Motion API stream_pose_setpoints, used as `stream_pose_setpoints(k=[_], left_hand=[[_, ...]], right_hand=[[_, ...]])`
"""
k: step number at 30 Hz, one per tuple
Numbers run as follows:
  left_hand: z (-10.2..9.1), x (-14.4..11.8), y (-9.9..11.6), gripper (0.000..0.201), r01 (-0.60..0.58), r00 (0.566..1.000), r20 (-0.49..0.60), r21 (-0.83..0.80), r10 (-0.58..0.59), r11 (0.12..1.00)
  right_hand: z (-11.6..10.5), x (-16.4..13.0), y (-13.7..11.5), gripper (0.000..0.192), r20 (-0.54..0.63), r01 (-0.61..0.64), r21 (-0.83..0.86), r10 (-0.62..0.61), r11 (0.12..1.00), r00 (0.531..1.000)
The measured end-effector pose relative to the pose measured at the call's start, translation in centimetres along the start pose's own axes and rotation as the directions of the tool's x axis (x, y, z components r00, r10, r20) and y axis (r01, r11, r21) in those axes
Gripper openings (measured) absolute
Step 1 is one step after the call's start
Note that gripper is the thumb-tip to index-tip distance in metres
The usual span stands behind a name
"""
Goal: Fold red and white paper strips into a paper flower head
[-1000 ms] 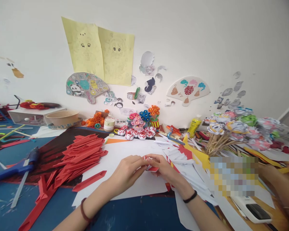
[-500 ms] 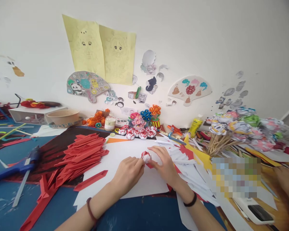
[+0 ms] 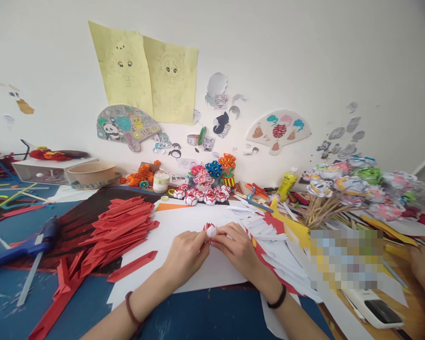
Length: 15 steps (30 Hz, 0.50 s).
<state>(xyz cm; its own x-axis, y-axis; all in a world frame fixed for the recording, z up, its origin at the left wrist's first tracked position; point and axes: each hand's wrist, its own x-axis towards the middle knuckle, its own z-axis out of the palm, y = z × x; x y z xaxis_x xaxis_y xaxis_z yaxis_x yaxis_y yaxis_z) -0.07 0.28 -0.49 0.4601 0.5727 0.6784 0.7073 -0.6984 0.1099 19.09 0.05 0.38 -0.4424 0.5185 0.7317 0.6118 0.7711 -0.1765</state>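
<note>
We have both hands meeting at the middle of the table, over a large white sheet of paper (image 3: 184, 236). Our left hand (image 3: 186, 257) and our right hand (image 3: 235, 248) are both pinched shut on a small red-and-white folded paper flower (image 3: 209, 230), fingertips closing on it from either side, the flower sitting just above the sheet between them. At nine o'clock from the hands lies a heap of red folded paper strips (image 3: 122, 226), spreading down toward eight o'clock, with one loose red strip (image 3: 131, 267) just beside our left forearm. Farther out at nine o'clock rests a blue glue gun (image 3: 24, 245) on the blue tabletop (image 3: 205, 318). At twelve o'clock, near the wall, a row of finished red-and-white paper flowers (image 3: 201, 196) stands in a line. At two o'clock lies a pile of white and red paper cuttings (image 3: 269, 231), and beyond it a bundle of paper flowers on wooden sticks (image 3: 340, 193). At four o'clock sits a white handheld device (image 3: 373, 309)
</note>
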Motion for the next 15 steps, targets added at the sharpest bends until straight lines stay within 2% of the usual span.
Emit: stream_pose_setpoints(k=[5,10,15], left_hand=[[-0.07,-0.09,-0.09,0.008,0.024,0.999,0.021,-0.001,-0.024,1.000],[0.44,-0.12,0.18,0.013,-0.072,0.997,0.017,0.065,0.071,0.995],[0.69,-0.05,0.16,0.021,-0.140,0.990,0.001,0.099,0.141,0.985]], right_hand=[[0.02,-0.03,-0.25,0.011,0.029,0.005,-0.060,-0.003,0.998,1.000],[0.66,-0.16,-0.73,0.014,-0.037,0.022,-0.165,-0.029,0.986,0.999],[0.70,-0.20,-0.64,0.017,-0.017,0.036,-0.142,-0.039,0.989,0.999]])
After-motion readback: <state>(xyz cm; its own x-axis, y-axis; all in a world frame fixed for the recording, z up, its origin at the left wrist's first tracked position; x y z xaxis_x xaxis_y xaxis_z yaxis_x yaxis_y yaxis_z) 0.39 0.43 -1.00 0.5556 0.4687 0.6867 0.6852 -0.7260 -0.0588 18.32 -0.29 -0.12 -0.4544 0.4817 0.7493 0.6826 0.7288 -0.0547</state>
